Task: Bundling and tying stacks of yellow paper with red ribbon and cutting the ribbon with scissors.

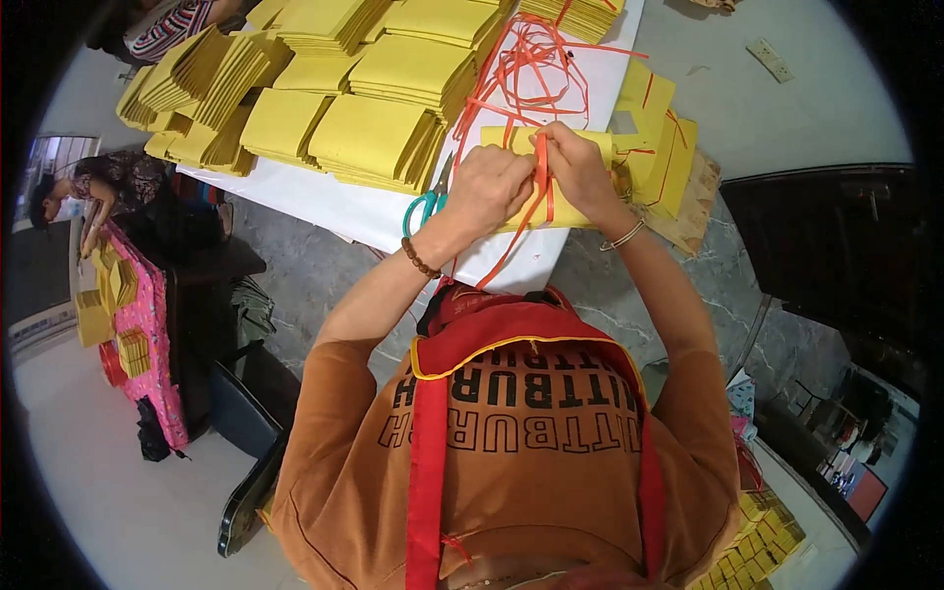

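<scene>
My left hand (486, 189) and my right hand (582, 169) meet over a yellow paper bundle (506, 138) at the front end of the white table. Both are closed, with fingers pinching a flat red ribbon (541, 177) that crosses the bundle. One loose ribbon end trails down over the table edge. My fingers hide most of the spot where the ribbon strands meet. Just left of my left wrist lie scissors (425, 209) with teal handles.
Stacks of folded yellow paper pieces (374, 143) fill the table's left. A red ribbon tangle (539, 69) lies beyond my hands. Tied yellow bundles (661, 147) sit at right on brown cardboard (698, 206). A black chair (246, 423) stands lower left; a person (128, 192) bends over a pink-covered table (147, 334).
</scene>
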The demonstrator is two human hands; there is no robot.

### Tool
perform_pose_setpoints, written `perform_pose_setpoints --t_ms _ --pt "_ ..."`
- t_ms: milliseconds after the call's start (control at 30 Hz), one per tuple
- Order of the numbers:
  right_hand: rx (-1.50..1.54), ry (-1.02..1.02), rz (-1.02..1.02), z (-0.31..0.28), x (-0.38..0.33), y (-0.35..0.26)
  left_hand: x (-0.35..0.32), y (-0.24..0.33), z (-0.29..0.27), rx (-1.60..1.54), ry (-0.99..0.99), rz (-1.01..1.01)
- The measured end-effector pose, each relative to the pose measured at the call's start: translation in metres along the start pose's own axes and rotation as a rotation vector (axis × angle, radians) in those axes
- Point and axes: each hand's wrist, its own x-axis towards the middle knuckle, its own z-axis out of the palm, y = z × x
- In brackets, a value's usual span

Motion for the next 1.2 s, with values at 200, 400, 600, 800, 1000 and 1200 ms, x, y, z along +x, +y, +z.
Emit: perform_pose_setpoints --t_ms 200,400,600,800,1000,1200 --pt "0.423 -0.084 0.188 -0.005 -0.003 -0.001 -0.001 -0.002 0.001 0.008 -0.001 -0.021" --pt "0.425 -0.198 0.072 -0.009 -0.009 -0.001 0.015 -0.01 -0.011 -0.141 -0.176 -0.097" --pt "-0.1 -0.088 -0.166 -0.004 -0.014 -0.003 0.033 -0.03 -0.025 -1.038 -0.715 -0.783" --pt "-0.119 -0.008 -0.131 0.003 -0.021 -0.015 0.035 -0.035 -0.029 -1.12 -0.718 -0.967" --pt "-0.21 0.07 -0.143 0.004 -0.021 -0.011 0.034 -0.037 -0.028 -1.155 -0.715 -0.962" --pt "0.01 0.018 -0.069 -0.002 -0.017 -0.007 0.03 -0.034 -0.024 -1.142 -0.666 -0.9"
